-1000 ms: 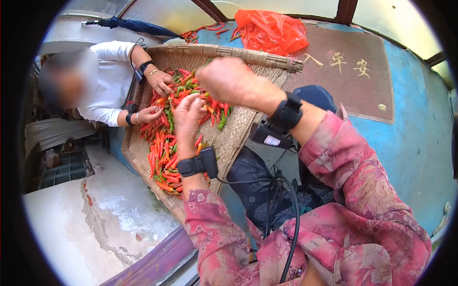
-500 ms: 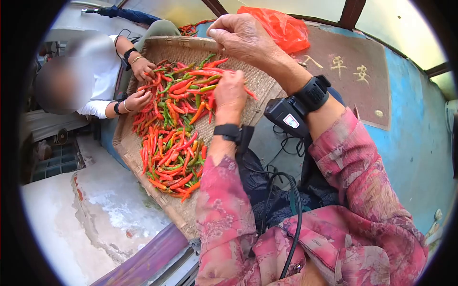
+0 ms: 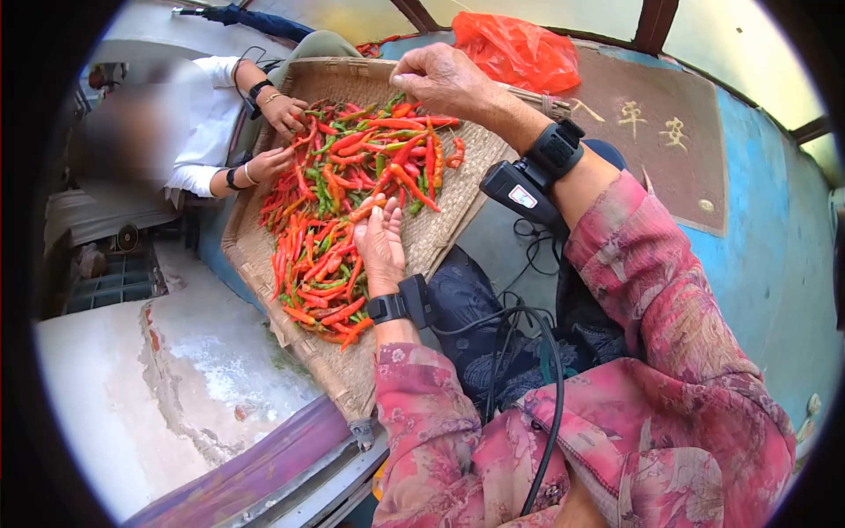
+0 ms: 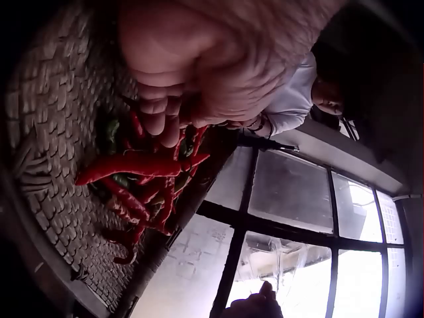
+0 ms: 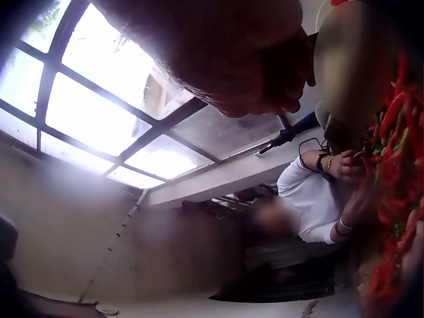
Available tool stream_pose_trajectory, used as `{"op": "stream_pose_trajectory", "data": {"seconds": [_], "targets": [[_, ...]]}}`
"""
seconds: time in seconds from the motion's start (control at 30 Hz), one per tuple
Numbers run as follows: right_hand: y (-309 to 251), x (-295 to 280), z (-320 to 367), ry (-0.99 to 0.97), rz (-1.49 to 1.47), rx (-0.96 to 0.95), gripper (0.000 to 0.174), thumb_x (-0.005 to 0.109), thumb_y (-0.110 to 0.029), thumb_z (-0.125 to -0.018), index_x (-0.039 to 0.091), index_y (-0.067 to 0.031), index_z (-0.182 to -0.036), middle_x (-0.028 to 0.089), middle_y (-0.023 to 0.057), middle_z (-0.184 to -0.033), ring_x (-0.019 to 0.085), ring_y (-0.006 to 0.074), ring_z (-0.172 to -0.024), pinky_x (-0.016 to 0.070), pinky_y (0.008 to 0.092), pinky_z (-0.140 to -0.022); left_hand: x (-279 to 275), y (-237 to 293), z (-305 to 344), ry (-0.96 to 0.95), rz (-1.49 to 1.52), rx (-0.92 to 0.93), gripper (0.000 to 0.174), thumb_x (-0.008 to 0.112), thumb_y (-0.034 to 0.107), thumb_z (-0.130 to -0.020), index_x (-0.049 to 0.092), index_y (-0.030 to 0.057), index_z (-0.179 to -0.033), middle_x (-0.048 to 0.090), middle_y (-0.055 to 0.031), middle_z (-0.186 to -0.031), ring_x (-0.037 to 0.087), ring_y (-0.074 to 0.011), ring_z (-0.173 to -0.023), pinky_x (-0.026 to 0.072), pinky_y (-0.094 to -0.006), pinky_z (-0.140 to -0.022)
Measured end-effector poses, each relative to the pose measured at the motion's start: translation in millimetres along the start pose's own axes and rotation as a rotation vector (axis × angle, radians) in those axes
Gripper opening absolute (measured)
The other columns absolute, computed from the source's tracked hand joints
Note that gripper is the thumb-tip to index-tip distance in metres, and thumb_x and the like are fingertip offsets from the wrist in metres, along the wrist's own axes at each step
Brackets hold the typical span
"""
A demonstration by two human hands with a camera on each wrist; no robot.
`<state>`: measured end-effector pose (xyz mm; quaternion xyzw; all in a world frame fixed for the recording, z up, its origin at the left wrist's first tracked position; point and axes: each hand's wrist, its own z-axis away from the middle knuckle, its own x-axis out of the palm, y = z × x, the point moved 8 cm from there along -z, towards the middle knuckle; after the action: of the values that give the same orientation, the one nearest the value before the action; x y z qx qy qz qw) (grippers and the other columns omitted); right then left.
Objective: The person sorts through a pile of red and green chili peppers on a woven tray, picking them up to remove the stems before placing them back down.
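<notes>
Red, orange and green chili peppers [image 3: 326,255] lie heaped on a woven tray [image 3: 304,352]. At the near side of the heap my left hand [image 3: 384,251], palm turned up, pinches an orange-red chili pepper [image 3: 366,209] between thumb and fingertips. In the left wrist view, the left fingers [image 4: 162,116] hang over a long red chili [image 4: 139,165]. My right hand [image 3: 449,79] is raised over the far edge of the tray, its fingers curled with nothing visible in them. The right wrist view shows that hand [image 5: 232,53] from below, large and dark.
Across the tray a person in a white top [image 3: 207,97] has both hands [image 3: 280,141] among the peppers. An orange-red plastic bag [image 3: 515,53] lies beyond the tray beside a brown mat [image 3: 634,132]. A dark umbrella [image 3: 246,19] rests at the back. Black cables [image 3: 550,414] cross my lap.
My left hand reached into the peppers, then drew back toward me, palm up, with a chili. The right hand came away from the heap toward the tray's far edge and stays raised.
</notes>
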<state>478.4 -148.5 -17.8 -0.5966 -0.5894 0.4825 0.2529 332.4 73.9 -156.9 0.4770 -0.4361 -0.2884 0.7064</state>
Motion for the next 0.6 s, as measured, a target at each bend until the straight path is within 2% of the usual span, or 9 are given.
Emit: {"op": "stream_pose_trajectory", "data": {"seconds": [0.1, 0.17, 0.2, 0.23, 0.33, 0.37, 0.5, 0.57, 0.6], "targets": [[-3, 17, 6, -0.045, -0.014, -0.020, 0.020, 0.055, -0.018, -0.084, 0.062, 0.0007, -0.083, 0.057, 0.0036, -0.061, 0.054, 0.0087, -0.056, 0.0444, 0.0261, -0.051, -5, 12, 13, 0.061, 0.036, -0.004, 0.019, 0.050, 0.010, -0.090, 0.049, 0.0034, -0.107, 0.058, -0.0076, -0.101, 0.059, -0.0138, -0.080, 0.0508, -0.0260, -0.070], [-2, 27, 15, -0.086, -0.090, 0.093, 0.022, 0.056, -0.020, -0.076, 0.065, 0.0000, -0.078, 0.062, 0.0123, -0.064, 0.059, 0.0171, -0.058, 0.0468, 0.0315, -0.057, -10, 22, 23, 0.002, 0.099, -0.009, 0.017, 0.054, 0.015, -0.089, 0.051, 0.0048, -0.102, 0.059, -0.0061, -0.098, 0.054, -0.0076, -0.068, 0.0479, -0.0207, -0.059], [-1, 33, 20, -0.112, -0.199, 0.165, 0.022, 0.056, -0.019, -0.078, 0.065, 0.0015, -0.078, 0.061, 0.0083, -0.061, 0.055, 0.0119, -0.055, 0.0452, 0.0282, -0.053, -15, 34, 31, 0.059, 0.089, 0.044, 0.017, 0.056, 0.021, -0.089, 0.053, 0.0065, -0.098, 0.059, -0.0036, -0.090, 0.048, -0.0041, -0.061, 0.0431, -0.0176, -0.051], [1, 38, 22, -0.118, -0.197, 0.145, 0.022, 0.056, -0.019, -0.078, 0.065, 0.0015, -0.078, 0.061, 0.0083, -0.061, 0.055, 0.0119, -0.055, 0.0452, 0.0282, -0.053, -24, 48, 37, 0.066, 0.093, 0.099, 0.019, 0.055, 0.026, -0.089, 0.053, 0.0072, -0.095, 0.057, -0.0016, -0.083, 0.049, -0.0049, -0.062, 0.0431, -0.0178, -0.052], [13, 57, 31, -0.115, -0.400, 0.265, 0.022, 0.055, -0.018, -0.079, 0.064, 0.0015, -0.076, 0.058, 0.0035, -0.058, 0.052, 0.0092, -0.050, 0.0416, 0.0244, -0.046, -77, 71, 53, 0.376, 0.345, 0.196, 0.025, 0.056, 0.030, -0.088, 0.054, 0.0054, -0.090, 0.057, -0.0016, -0.081, 0.053, -0.0083, -0.065, 0.0458, -0.0201, -0.057], [9, 63, 35, -0.123, -0.402, 0.247, 0.022, 0.055, -0.018, -0.079, 0.064, 0.0015, -0.076, 0.058, 0.0035, -0.058, 0.052, 0.0092, -0.050, 0.0416, 0.0244, -0.046, -86, 73, 60, 0.377, 0.352, 0.214, 0.025, 0.056, 0.030, -0.088, 0.054, 0.0054, -0.090, 0.057, -0.0016, -0.081, 0.053, -0.0083, -0.065, 0.0458, -0.0201, -0.057], [10, 85, 46, -0.170, -0.315, 0.310, 0.023, 0.055, -0.018, -0.078, 0.061, 0.0005, -0.065, 0.057, 0.0040, -0.056, 0.050, 0.0087, -0.046, 0.0402, 0.0253, -0.042, -96, 42, 77, 0.275, 0.300, -0.095, 0.017, 0.058, 0.021, -0.086, 0.055, 0.0058, -0.095, 0.061, -0.0024, -0.082, 0.056, -0.0099, -0.067, 0.0479, -0.0224, -0.056], [-4, 86, 60, -0.184, -0.351, 0.293, 0.023, 0.056, -0.018, -0.079, 0.060, -0.0002, -0.065, 0.056, 0.0033, -0.056, 0.050, 0.0078, -0.047, 0.0393, 0.0245, -0.042, -87, 32, 90, 0.278, 0.274, -0.102, 0.013, 0.061, 0.018, -0.084, 0.058, 0.0071, -0.091, 0.062, -0.0004, -0.077, 0.055, -0.0091, -0.061, 0.0477, -0.0227, -0.057], [-6, 88, 69, -0.209, -0.433, 0.389, 0.022, 0.056, -0.018, -0.081, 0.061, -0.0006, -0.068, 0.055, 0.0026, -0.056, 0.050, 0.0079, -0.048, 0.0391, 0.0235, -0.043, -80, 32, 97, 0.246, 0.270, -0.088, 0.014, 0.060, 0.017, -0.084, 0.058, 0.0081, -0.094, 0.061, 0.0003, -0.077, 0.054, -0.0086, -0.060, 0.0471, -0.0227, -0.057]]}}
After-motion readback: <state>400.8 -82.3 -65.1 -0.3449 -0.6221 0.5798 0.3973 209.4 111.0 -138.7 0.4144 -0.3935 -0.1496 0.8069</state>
